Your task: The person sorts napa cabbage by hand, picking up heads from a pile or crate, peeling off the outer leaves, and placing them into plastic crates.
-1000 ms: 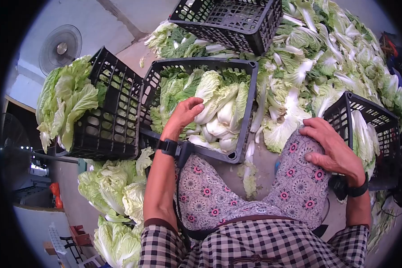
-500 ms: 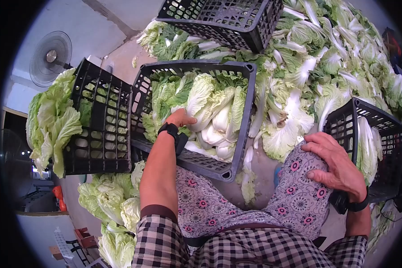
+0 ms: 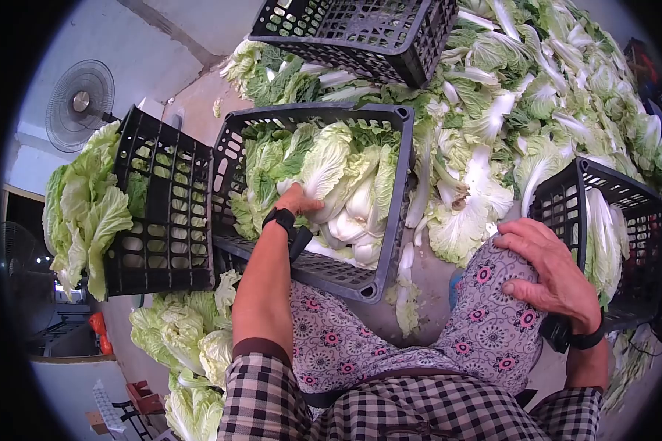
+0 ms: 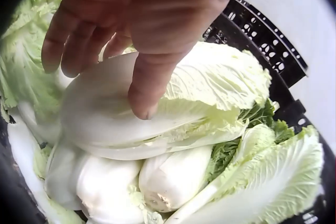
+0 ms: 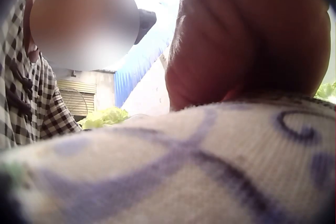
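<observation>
My left hand (image 3: 299,202) is in the black plastic crate (image 3: 402,198) in front of me, over a pale napa cabbage (image 3: 325,158). The left wrist view shows the thumb (image 4: 147,90) on one side of that cabbage and the fingers over its other side, gripping it around the white stalk part. Several more cabbages (image 4: 176,176) lie beside it, white butts showing. On my patterned knee (image 3: 485,272) rests my right hand (image 3: 548,264), fingers loosely spread and holding nothing. Its palm side looms dark in the right wrist view.
A tilted crate (image 3: 162,213) with cabbages stands at left, with more cabbages (image 3: 176,334) below it. Another crate (image 3: 368,37) is at the back, one (image 3: 629,250) at right. Loose leaves (image 3: 507,110) are heaped behind. A fan (image 3: 81,103) stands far left.
My left hand has lowered from above the crate onto the cabbage, its fingers now around it. The right hand has stayed on the knee. The head view has shifted slightly.
</observation>
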Demonstrator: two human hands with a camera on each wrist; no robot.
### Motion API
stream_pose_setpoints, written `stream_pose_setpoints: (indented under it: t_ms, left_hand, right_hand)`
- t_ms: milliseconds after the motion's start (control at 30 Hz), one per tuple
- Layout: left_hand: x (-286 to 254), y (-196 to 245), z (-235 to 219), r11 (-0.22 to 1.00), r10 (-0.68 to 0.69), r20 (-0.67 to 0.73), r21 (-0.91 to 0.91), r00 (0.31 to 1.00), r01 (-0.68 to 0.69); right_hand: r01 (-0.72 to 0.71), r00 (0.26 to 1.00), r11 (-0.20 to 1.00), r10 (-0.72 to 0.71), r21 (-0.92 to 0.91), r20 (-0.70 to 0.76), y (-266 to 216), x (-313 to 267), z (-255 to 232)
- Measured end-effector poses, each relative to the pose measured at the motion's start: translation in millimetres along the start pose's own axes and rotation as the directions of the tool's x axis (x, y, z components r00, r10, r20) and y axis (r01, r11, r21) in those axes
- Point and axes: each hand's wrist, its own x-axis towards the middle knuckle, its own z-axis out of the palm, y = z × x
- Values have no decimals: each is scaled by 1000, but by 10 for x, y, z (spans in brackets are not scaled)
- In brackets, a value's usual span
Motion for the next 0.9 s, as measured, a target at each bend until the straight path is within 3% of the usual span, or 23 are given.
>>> stream_pose_setpoints:
  t_ms: [100,300,400,500,533,633,667,767,800,900]
  left_hand:
    - [109,-62,40,989,-37,44,-142,998,43]
    - [-59,45,66,975,136,33,-183,990,-127]
    - [-179,107,74,956,62,58,-289,996,-43]
    - [-345,178,-143,900,80,105,-435,991,-26]
    - [-454,182,-213,869,105,38,-489,994,-73]
    - [-734,144,-454,808,150,38,-581,988,-100]
    - [-859,95,-505,743,187,8,-656,982,-136]
    - [-1119,-21,-553,288,178,-40,-953,983,-91]
    - [-1231,-82,-628,298,194,15,-954,981,-44]
    - [-1477,-114,-574,141,238,13,-990,971,-21]
  right_hand:
    - [-6,1000,1000,6,-13,-12,-17,-33,3]
    - [-11,1000,999,10,-30,-22,-42,-49,6]
    - [-6,1000,999,5,-39,-25,-54,-43,13]
    - [8,999,999,-9,-38,-34,-54,-32,19]
    - [14,999,999,-15,-31,-51,-33,-40,35]
    - [15,996,1000,-15,1,-90,-48,-56,48]
    - [13,995,1000,-11,14,-101,-58,-63,49]
    - [17,992,1000,-17,-1,-125,-20,-92,106]
    - [19,993,1000,-18,9,-120,-29,-99,105]
    - [15,994,1000,-14,15,-107,-84,-103,104]
